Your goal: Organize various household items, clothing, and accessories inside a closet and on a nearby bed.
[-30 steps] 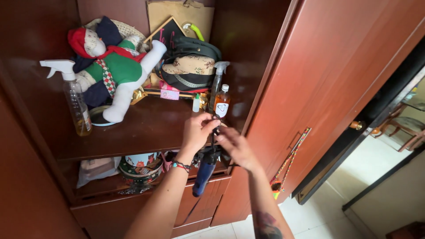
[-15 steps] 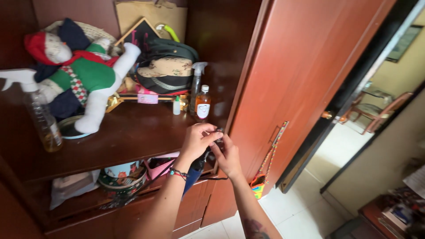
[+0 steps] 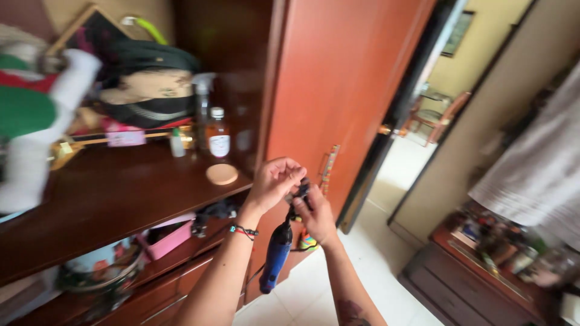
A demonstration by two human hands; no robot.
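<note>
My left hand (image 3: 273,181) and my right hand (image 3: 314,212) meet in front of an open wooden cupboard, both closed around the dark top end of a blue and black hand-held tool (image 3: 277,256). The tool hangs down below my hands, its blue body pointing at the floor. A black cord trails from it toward the lower shelf. My left wrist wears a beaded bracelet (image 3: 243,230).
The dark wooden shelf (image 3: 109,199) holds a round cork coaster (image 3: 222,174), a small amber bottle (image 3: 218,134), a spray bottle (image 3: 202,102), stacked hats (image 3: 145,90) and a stuffed doll (image 3: 30,121). The open cupboard door (image 3: 338,90) stands right. A low cluttered cabinet (image 3: 483,265) sits at lower right.
The view has swung to the right, so the shelf items slid left and the room at right came into sight. My hands stay together on the tool.
</note>
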